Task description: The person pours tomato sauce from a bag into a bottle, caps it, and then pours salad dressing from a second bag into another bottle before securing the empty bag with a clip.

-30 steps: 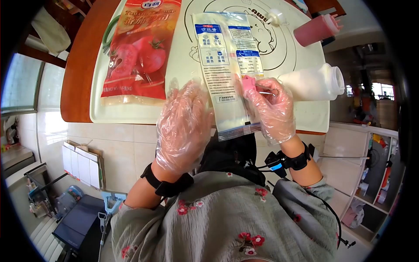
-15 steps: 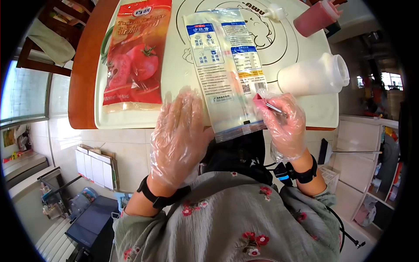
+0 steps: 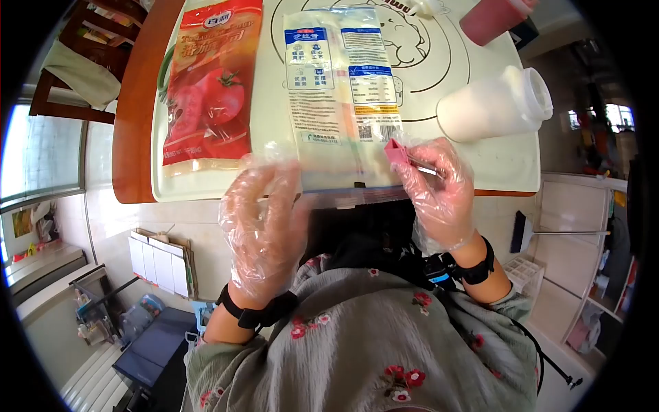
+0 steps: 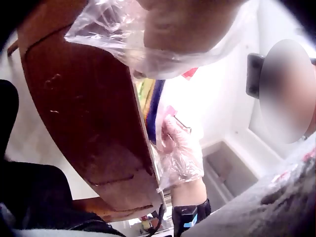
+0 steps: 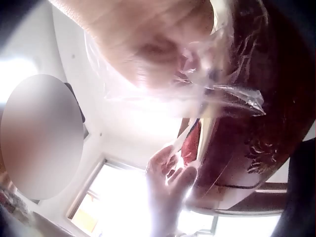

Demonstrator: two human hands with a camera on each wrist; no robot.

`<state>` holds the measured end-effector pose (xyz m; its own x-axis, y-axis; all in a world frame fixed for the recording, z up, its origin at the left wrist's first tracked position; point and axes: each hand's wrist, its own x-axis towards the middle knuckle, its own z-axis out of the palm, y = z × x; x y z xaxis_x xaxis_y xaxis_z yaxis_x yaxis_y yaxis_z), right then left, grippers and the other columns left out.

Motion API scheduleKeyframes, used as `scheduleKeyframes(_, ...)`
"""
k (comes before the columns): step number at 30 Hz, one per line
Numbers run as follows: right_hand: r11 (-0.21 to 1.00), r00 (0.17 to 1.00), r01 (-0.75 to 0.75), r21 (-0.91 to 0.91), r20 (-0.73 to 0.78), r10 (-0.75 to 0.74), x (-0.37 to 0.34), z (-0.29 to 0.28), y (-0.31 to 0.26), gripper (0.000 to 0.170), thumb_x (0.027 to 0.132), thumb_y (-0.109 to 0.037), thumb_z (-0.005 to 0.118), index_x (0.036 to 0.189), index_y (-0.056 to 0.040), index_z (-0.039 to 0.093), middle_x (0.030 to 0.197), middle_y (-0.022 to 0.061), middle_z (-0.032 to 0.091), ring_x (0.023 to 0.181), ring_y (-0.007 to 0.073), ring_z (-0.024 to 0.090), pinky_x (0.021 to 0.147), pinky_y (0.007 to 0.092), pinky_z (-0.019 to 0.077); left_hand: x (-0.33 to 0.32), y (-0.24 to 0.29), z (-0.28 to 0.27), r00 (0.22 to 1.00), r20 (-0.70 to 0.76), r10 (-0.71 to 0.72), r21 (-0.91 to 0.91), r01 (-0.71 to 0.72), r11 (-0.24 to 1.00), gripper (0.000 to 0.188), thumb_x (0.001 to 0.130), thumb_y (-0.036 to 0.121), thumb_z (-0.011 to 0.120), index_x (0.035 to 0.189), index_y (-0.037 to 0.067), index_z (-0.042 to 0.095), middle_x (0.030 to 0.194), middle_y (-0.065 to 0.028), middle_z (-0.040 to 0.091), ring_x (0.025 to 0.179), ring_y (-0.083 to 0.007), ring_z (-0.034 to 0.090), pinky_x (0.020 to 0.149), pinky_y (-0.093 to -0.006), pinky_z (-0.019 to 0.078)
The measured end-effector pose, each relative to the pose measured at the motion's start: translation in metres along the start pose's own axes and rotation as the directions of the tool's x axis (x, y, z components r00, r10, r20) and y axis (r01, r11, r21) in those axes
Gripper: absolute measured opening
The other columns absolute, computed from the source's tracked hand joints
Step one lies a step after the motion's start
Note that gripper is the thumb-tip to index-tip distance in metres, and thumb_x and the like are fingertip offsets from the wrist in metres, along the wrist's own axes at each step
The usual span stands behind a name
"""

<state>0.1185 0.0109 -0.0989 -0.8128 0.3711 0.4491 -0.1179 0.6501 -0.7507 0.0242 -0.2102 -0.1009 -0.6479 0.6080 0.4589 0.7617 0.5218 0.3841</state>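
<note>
A pale clear pouch (image 3: pixel 319 113) with blue-and-white labels lies flat, its lower end over the front table edge. My right hand (image 3: pixel 443 192), in a clear plastic glove, pinches a small pink tool (image 3: pixel 396 152) with a thin metal part, beside the pouch's lower right corner. My gloved left hand (image 3: pixel 264 213) is by the lower left corner with loosely bent fingers; its thumb side is blurred and overlaps the pouch end. In the right wrist view the left hand (image 5: pixel 170 185) is close to the pouch's edge, its fingers and thumb apart.
A red tomato ketchup pouch (image 3: pixel 213 93) lies on the white mat (image 3: pixel 206 189) at left. At right, a white squeeze bottle (image 3: pixel 491 106) lies on its side. A red-filled bottle (image 3: pixel 491 20) is farther back, near a white nozzle cap (image 3: pixel 429 7).
The pale pouch has turned slightly, its lower end more level with the table edge. My left hand has shifted left and its fingers have bent. My right hand keeps the pink tool.
</note>
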Motion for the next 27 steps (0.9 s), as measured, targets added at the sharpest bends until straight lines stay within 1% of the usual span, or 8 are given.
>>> scheduleKeyframes(1,0.999,1.000,0.026,-0.023,-0.007,-0.026,0.004,-0.001,0.002,0.021,0.077,0.003,0.074,0.094,-0.0035,0.062,0.082,0.0099,0.061,0.069,0.0262,0.060,0.060,0.0344,0.0462,0.002,-0.001,0.002,0.998,-0.050,0.027,0.012,-0.027,1.000,0.064,0.070,0.001,0.078,0.129,0.008,0.054,0.118,-0.0140,0.057,0.111,-0.0333,0.054,0.096,-0.0426,0.0430)
scheduleKeyframes(2,0.993,0.996,0.088,-0.080,0.019,-0.087,0.008,-0.002,0.003,0.022,0.076,0.004,0.073,0.094,-0.0041,0.062,0.081,0.0093,0.060,0.069,0.0261,0.059,0.060,0.0349,0.0464,0.005,0.001,0.006,0.989,-0.147,0.022,0.007,-0.022,1.000,0.047,0.069,0.004,0.074,0.115,0.008,0.065,0.110,-0.0096,0.060,0.102,-0.0302,0.058,0.087,-0.0427,0.0458)
scheduleKeyframes(5,0.944,0.960,0.259,-0.205,0.163,-0.228,0.014,-0.007,0.002,0.028,0.071,0.005,0.073,0.095,-0.0058,0.064,0.081,0.0075,0.058,0.069,0.0255,0.058,0.059,0.0361,0.0471,0.001,-0.004,0.012,0.974,-0.002,0.227,-0.080,-0.227,0.971,0.043,0.071,0.005,0.080,0.111,0.011,0.067,0.114,-0.0057,0.061,0.111,-0.0279,0.055,0.094,-0.0420,0.0427)
scheduleKeyframes(8,0.860,0.871,0.436,-0.265,0.363,-0.330,0.013,-0.007,-0.008,0.037,0.065,0.004,0.069,0.100,-0.0066,0.066,0.084,0.0054,0.056,0.071,0.0237,0.059,0.058,0.0358,0.0488,0.000,0.001,0.023,0.950,-0.025,0.312,-0.219,-0.310,0.925,0.042,0.062,0.001,0.076,0.102,0.013,0.070,0.102,-0.0002,0.063,0.097,-0.0236,0.057,0.085,-0.0403,0.0434)
scheduleKeyframes(11,0.836,0.824,0.481,-0.265,0.463,-0.327,0.005,-0.010,-0.012,0.033,0.069,0.001,0.068,0.101,-0.0055,0.066,0.084,0.0052,0.057,0.072,0.0233,0.060,0.059,0.0351,0.0490,-0.001,-0.003,0.038,0.937,-0.077,0.342,-0.286,-0.349,0.892,0.041,0.058,0.003,0.071,0.098,0.012,0.070,0.098,-0.0003,0.063,0.089,-0.0232,0.058,0.079,-0.0394,0.0450)
scheduleKeyframes(18,0.802,0.816,0.503,-0.323,0.483,-0.317,0.020,0.002,-0.011,0.028,0.071,0.003,0.067,0.098,-0.0035,0.066,0.081,0.0054,0.057,0.068,0.0233,0.058,0.057,0.0349,0.0468,-0.004,-0.012,0.047,0.932,-0.094,0.351,-0.340,-0.362,0.868,0.041,0.059,0.006,0.067,0.099,0.010,0.070,0.099,-0.0014,0.064,0.090,-0.0244,0.058,0.077,-0.0386,0.0460)
scheduleKeyframes(25,0.606,0.792,0.603,-0.518,0.482,-0.376,0.077,0.025,0.014,0.018,0.076,-0.007,0.065,0.093,-0.0087,0.065,0.080,0.0051,0.058,0.073,0.0221,0.061,0.064,0.0341,0.0515,-0.002,-0.006,0.047,0.951,-0.127,0.284,-0.318,-0.310,0.896,0.032,0.058,-0.002,0.070,0.087,0.013,0.069,0.088,0.0000,0.062,0.082,-0.0229,0.058,0.073,-0.0374,0.0461)
scheduleKeyframes(27,0.442,0.742,0.652,-0.616,0.399,-0.539,0.095,0.039,0.057,0.016,0.079,-0.009,0.064,0.095,-0.0112,0.067,0.080,0.0042,0.059,0.074,0.0213,0.061,0.067,0.0330,0.0516,-0.004,-0.009,0.047,0.944,-0.109,0.310,-0.324,-0.329,0.887,0.037,0.058,0.000,0.067,0.094,0.011,0.069,0.093,-0.0008,0.062,0.085,-0.0240,0.058,0.075,-0.0381,0.0457)
